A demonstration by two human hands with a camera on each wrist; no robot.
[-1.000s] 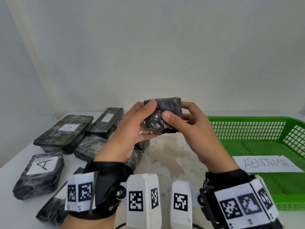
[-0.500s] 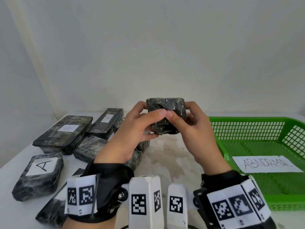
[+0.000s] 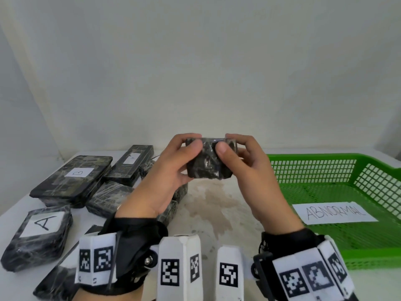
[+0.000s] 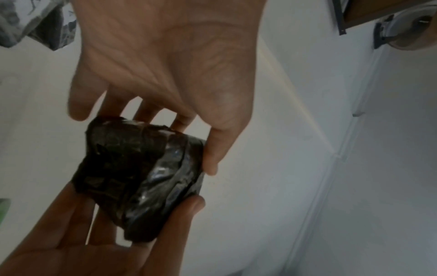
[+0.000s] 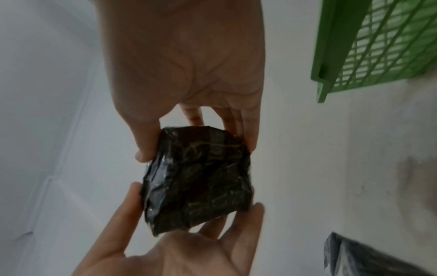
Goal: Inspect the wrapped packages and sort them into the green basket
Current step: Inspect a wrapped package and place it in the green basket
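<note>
step: both hands inspecting small black wrapped package (image 3: pixel 209 160), lifted above table
left hand (image 3: pixel 167 177): fingers pinching its left side
right hand (image 3: pixel 249 170): pinching right side
next: probably checking wrap, then deciding on green basket (image 3: pixel 312 158)

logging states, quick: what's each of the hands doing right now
Left hand: closed on the small black wrapped package, thumb in front, fingers behind.
Right hand: closed on the same package from the other side.

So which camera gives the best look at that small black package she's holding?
The right wrist view: the small black package fills the middle, wrap creases clear, fingers only at its edges. The left wrist view shows it darker and blurrier. In the head view both thumbs cover much of its front.
</note>
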